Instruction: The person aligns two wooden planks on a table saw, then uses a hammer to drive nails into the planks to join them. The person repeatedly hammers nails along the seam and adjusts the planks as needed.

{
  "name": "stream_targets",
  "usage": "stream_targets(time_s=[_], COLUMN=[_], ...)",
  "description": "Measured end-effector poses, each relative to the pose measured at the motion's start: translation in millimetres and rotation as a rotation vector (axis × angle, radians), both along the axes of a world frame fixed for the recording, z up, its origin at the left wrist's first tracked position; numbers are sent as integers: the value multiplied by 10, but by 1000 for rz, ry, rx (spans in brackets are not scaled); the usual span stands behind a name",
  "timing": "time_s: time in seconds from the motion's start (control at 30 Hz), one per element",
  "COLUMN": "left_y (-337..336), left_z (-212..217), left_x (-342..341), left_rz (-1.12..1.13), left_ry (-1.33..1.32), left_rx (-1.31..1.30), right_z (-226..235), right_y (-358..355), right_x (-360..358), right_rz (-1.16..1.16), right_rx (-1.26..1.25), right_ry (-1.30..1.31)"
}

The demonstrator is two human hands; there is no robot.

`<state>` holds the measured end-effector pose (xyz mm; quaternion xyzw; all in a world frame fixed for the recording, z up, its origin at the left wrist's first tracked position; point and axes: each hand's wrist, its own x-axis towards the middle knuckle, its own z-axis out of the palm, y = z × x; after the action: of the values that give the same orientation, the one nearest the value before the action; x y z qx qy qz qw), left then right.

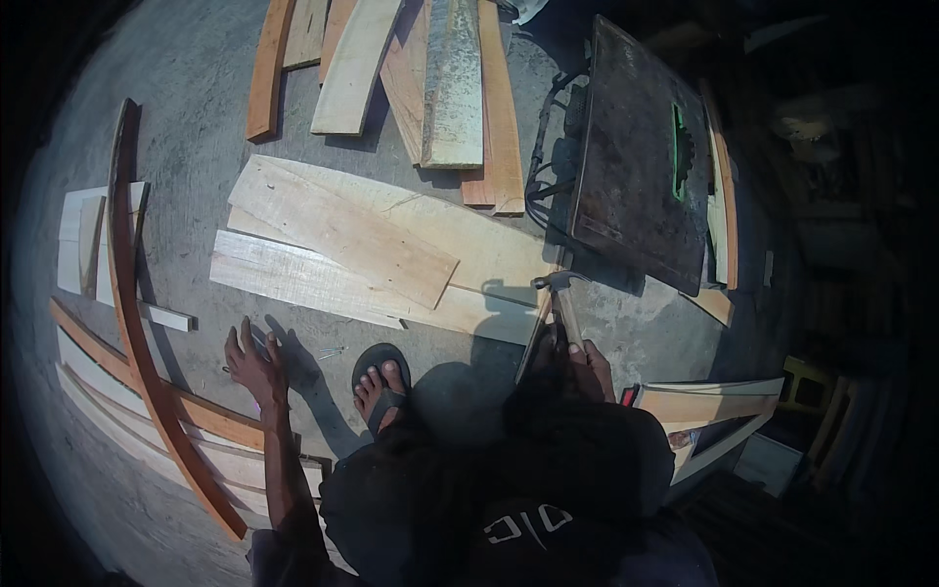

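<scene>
My right hand (pixel 591 370) is wrapped round the wooden handle of a claw hammer (pixel 559 282), whose metal head points away from me beside the right end of the boards. My left hand (pixel 254 364) hovers low over the concrete with its fingers apart; no object shows clearly in it. A few loose nails (pixel 333 352) lie on the floor between that hand and my sandalled foot (pixel 381 382). Ahead of me, a wide pale board (pixel 479 240) and a second pale board (pixel 293 279) lie side by side. A shorter plank (pixel 391 252) rests slantwise across them.
A table saw (pixel 626 166) with a green-edged blade slot stands at the far right, cables (pixel 540 176) beside it. Several planks (pixel 452 98) lie at the back. A long reddish-brown strip (pixel 147 333) crosses stacked boards (pixel 220 445) on the left. A wooden frame (pixel 709 406) is at my right.
</scene>
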<state>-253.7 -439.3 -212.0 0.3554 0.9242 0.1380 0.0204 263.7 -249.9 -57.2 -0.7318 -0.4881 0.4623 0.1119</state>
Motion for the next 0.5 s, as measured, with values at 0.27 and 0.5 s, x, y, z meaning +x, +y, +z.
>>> stream_targets(time_s=[0.27, 0.5], left_y=[-710, 205], left_z=[-231, 3], left_x=[-65, 61], left_rz=[-152, -642], left_ry=[17, -54], left_rx=[-92, -12], right_z=[-886, -910], right_y=[-1518, -2507], right_x=[962, 1027], right_rz=[-445, -632], right_rx=[64, 111], right_ry=[-276, -445])
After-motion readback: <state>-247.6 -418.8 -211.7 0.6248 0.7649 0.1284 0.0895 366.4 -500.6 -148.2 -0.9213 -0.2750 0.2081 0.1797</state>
